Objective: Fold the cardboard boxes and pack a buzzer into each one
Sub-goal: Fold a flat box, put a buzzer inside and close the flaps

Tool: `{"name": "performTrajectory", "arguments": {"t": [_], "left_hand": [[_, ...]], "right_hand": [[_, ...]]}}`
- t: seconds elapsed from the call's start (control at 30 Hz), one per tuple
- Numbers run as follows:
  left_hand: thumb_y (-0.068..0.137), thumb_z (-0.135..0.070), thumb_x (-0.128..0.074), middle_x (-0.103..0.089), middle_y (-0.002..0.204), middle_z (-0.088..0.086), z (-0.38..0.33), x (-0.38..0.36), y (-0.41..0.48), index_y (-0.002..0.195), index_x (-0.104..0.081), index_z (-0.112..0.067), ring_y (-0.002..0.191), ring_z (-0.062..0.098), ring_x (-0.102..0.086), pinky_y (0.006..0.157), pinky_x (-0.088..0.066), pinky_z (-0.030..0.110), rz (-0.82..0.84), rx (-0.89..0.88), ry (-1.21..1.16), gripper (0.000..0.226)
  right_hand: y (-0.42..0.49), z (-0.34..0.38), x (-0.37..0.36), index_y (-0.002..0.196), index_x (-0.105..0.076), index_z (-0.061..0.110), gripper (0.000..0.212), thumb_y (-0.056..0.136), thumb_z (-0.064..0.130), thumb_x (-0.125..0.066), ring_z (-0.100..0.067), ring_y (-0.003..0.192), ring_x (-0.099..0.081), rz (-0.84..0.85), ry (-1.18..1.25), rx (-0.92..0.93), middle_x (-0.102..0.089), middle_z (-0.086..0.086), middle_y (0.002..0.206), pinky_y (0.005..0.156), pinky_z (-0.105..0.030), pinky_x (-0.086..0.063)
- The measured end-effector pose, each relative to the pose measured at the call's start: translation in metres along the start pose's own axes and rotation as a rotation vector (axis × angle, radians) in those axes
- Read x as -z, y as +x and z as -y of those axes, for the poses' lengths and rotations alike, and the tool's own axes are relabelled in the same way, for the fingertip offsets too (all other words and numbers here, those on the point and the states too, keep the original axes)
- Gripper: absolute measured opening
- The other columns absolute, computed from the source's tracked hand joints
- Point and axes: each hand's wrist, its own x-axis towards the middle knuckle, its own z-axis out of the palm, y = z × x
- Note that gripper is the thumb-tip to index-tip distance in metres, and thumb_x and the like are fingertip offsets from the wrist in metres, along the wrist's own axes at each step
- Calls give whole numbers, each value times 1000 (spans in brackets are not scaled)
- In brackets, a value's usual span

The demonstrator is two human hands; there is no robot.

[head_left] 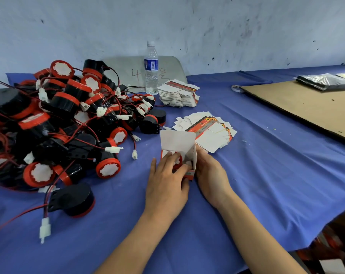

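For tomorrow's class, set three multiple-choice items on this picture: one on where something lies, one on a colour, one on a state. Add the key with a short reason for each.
1. Seen from the open box, where does the pile of buzzers lie?
A. to its left
B. to its right
C. on top of it

2. What colour is the table cloth?
A. green
B. blue
C. white

3. What state is the box's top flap in?
A. taped shut
B. torn off
C. standing open

Key:
1 A: the pile fills the left side of the table and the box is to its right.
2 B: the cloth under everything is blue.
3 C: the flap stands upright, and the packed buzzer shows inside.
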Motion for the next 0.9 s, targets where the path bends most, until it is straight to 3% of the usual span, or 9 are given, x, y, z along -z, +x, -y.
{"name": "performTrajectory", "arguments": {"t": [0.1, 0.2, 0.4, 0.53, 0.6, 0.7, 0.8, 0.9], "left_hand": [[84, -15, -67, -55, 133, 5, 2, -2, 0, 111, -70, -22, 131, 26, -44, 116, -19, 49, -17, -6, -49, 28], [86, -17, -66, -54, 134, 3, 5, -2, 0, 108, -70, -22, 130, 24, -43, 117, -16, 40, -42, -18, -115, 24], [85, -21, -66, -53, 131, -1, 9, -3, 2, 101, -71, -20, 126, 21, -44, 116, -18, 38, -53, -21, -145, 17], [84, -47, -56, -52, 129, -8, 8, -1, 2, 107, -70, -26, 123, 10, -37, 117, -18, 39, -71, 0, -214, 34], [84, -61, -43, -52, 125, -13, 7, 1, 2, 106, -71, -28, 122, 3, -35, 118, -15, 39, -79, 36, -281, 48], [92, -52, -39, -54, 117, -17, 10, 2, 4, 105, -73, -22, 116, 1, -41, 118, -10, 34, -118, 73, -369, 47], [94, -39, -40, -51, 108, -24, 12, 1, 6, 108, -73, -24, 107, -11, -37, 116, -3, 29, -144, 65, -412, 39], [95, -33, -39, -50, 106, -27, 15, 0, 6, 108, -71, -21, 106, -12, -38, 116, -2, 21, -107, 33, -455, 37]], "right_hand": [[0, -7, 7, 124, -61, 10, 31, 100, 5, -41, -29, 120, -58, -120, -70, 42, -63, -14, 127, 93, -31, -52], [0, -8, 11, 119, -62, 8, 28, 99, 2, -42, -29, 114, -61, -121, -115, 52, -65, -16, 122, 99, -36, -50], [-1, -8, 11, 112, -65, 11, 26, 96, 0, -48, -27, 102, -63, -143, -181, 66, -69, -14, 108, 94, -34, -50], [-1, -7, 14, 118, -63, 9, 27, 94, 0, -53, -39, 112, -59, -134, -186, 40, -64, -23, 118, 104, -47, -45], [-2, -6, 13, 113, -69, 17, 28, 91, 3, -59, -33, 109, -62, -97, -196, 32, -68, -16, 113, 99, -43, -49], [-5, -4, 11, 108, -71, 25, 32, 87, 3, -61, -20, 103, -64, -18, -264, 48, -71, -7, 110, 88, -28, -51], [-5, -5, 10, 115, -67, 22, 37, 81, 9, -63, -20, 106, -62, -11, -304, 49, -70, -8, 113, 92, -31, -50], [-5, -5, 7, 112, -68, 20, 29, 85, 10, -66, -22, 105, -64, -55, -288, 70, -71, -9, 111, 95, -35, -50]]}}
